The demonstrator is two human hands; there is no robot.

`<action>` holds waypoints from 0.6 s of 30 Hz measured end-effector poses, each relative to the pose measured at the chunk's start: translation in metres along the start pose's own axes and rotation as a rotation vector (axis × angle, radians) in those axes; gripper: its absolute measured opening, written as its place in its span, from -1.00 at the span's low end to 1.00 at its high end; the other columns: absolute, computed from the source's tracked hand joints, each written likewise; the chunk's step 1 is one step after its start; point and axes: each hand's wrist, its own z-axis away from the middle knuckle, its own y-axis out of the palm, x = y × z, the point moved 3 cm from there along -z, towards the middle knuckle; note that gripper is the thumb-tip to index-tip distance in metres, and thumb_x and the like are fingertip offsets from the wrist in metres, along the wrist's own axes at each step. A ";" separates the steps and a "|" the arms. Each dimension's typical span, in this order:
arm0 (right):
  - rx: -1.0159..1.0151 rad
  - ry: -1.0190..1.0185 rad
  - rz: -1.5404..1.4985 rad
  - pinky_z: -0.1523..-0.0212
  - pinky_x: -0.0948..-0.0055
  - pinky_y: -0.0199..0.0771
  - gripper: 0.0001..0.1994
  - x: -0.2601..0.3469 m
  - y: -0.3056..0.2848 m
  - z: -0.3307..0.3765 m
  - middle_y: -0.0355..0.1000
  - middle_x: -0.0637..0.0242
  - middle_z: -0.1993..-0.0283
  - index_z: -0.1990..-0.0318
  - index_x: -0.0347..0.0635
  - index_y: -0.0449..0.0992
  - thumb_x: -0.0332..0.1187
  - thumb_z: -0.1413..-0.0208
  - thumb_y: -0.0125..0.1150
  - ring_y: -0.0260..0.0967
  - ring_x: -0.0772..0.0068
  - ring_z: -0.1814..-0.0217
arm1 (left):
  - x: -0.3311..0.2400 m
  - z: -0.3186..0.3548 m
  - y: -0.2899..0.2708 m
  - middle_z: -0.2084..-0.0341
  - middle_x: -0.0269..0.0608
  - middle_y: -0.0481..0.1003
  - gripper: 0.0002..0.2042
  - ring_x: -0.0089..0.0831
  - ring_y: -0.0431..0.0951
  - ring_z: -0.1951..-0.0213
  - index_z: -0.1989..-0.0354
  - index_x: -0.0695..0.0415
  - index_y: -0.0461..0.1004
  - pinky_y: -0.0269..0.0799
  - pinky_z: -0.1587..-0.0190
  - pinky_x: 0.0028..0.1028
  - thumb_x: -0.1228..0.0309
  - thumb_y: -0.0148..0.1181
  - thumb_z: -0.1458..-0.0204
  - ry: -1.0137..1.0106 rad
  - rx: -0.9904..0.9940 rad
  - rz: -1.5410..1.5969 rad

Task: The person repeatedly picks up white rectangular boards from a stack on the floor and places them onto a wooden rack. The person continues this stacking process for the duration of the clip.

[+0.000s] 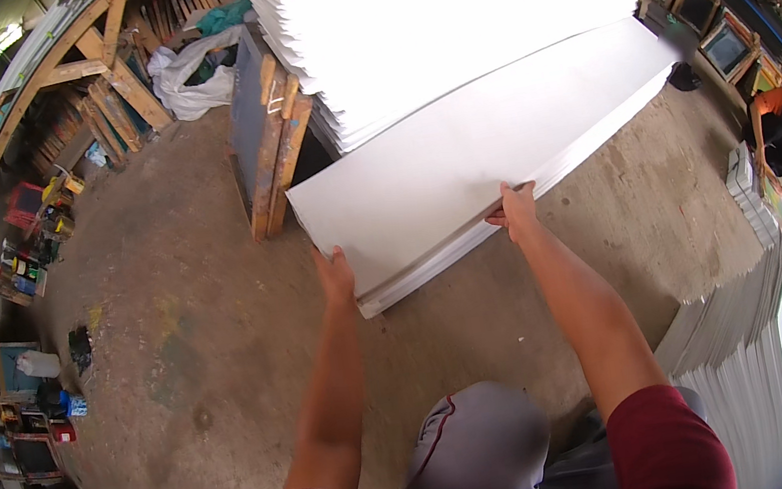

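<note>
A few long white boards (470, 162) jut out from the foot of a tall stack of white boards (438, 15) on a wooden stand. My left hand (335, 275) presses against the near left corner of these boards. My right hand (513, 211) grips their near long edge, thumb on top. Both arms reach forward from the lower edge.
A second stack of white boards (743, 364) leans at the lower right. Wooden planks and a frame (109, 84) stand at the back left. Cans, bottles and framed screens (30, 400) clutter the left floor. A person in orange (779, 136) crouches at the right by wooden frames (720, 43).
</note>
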 end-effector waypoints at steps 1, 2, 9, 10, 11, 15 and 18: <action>0.023 0.011 0.042 0.24 0.12 0.82 -0.02 -0.002 -0.004 -0.005 0.55 -0.15 -0.03 -0.67 -0.06 -0.71 -0.16 -0.56 0.04 0.67 0.06 0.18 | -0.006 0.001 0.004 -0.57 0.13 0.21 -0.36 -0.02 0.30 -0.52 -0.67 0.24 -0.07 0.18 -0.54 -0.20 0.38 0.00 -0.52 -0.017 0.006 0.027; 0.018 0.037 0.064 0.26 0.11 0.84 -0.01 0.002 -0.004 -0.008 0.53 -0.18 -0.09 -0.68 -0.04 -0.68 -0.18 -0.54 0.07 0.68 0.03 0.20 | -0.005 -0.003 0.005 -0.57 0.12 0.21 -0.36 -0.02 0.29 -0.52 -0.67 0.23 -0.07 0.18 -0.54 -0.20 0.38 0.00 -0.52 -0.038 -0.005 0.025; -0.144 -0.075 0.120 -0.16 0.02 0.66 -0.11 -0.004 -0.004 0.013 0.36 -0.20 -0.42 -0.72 -0.19 -0.30 0.02 -0.52 0.05 0.55 -0.12 -0.22 | 0.006 -0.010 -0.001 -0.61 0.08 0.13 -0.32 -0.03 0.22 -0.56 -0.71 0.12 -0.16 0.14 -0.56 -0.14 0.35 0.00 -0.53 -0.078 0.022 0.062; -0.286 -0.185 0.084 -0.33 -0.02 0.53 -0.11 -0.024 -0.010 -0.002 0.26 -0.20 -0.51 -0.72 -0.20 -0.26 0.06 -0.52 0.04 0.42 -0.15 -0.39 | 0.004 -0.010 0.007 -0.62 0.07 0.11 -0.31 -0.04 0.20 -0.57 -0.71 0.10 -0.18 0.13 -0.56 -0.13 0.34 0.00 -0.53 -0.079 0.041 0.070; -0.414 -0.289 0.050 -0.51 -0.05 0.39 -0.12 -0.037 -0.010 -0.008 0.16 -0.21 -0.61 -0.72 -0.21 -0.21 0.10 -0.52 0.02 0.30 -0.18 -0.56 | 0.006 -0.009 0.008 -0.63 0.07 0.09 -0.29 -0.04 0.19 -0.58 -0.72 0.09 -0.21 0.12 -0.57 -0.13 0.33 0.00 -0.53 -0.075 0.040 0.065; -0.554 -0.105 -0.374 -0.72 -0.01 -0.06 -0.12 -0.034 0.041 0.024 -0.24 -0.10 -0.78 -0.73 -0.18 -0.25 0.11 -0.54 -0.02 -0.17 -0.18 -0.79 | -0.003 -0.005 -0.001 -0.66 0.05 0.04 -0.25 -0.04 0.15 -0.60 -0.73 0.05 -0.27 0.08 -0.58 -0.14 0.30 0.01 -0.53 -0.145 0.017 0.008; -0.518 -0.219 -0.383 -0.75 0.01 -0.13 -0.12 -0.017 0.073 0.014 -0.37 0.03 -0.82 -0.74 -0.15 -0.31 0.08 -0.54 -0.03 -0.25 -0.13 -0.82 | -0.012 0.001 0.001 -0.66 0.04 0.03 -0.25 -0.03 0.14 -0.61 -0.74 0.03 -0.28 0.08 -0.59 -0.13 0.29 0.01 -0.53 -0.168 0.067 -0.011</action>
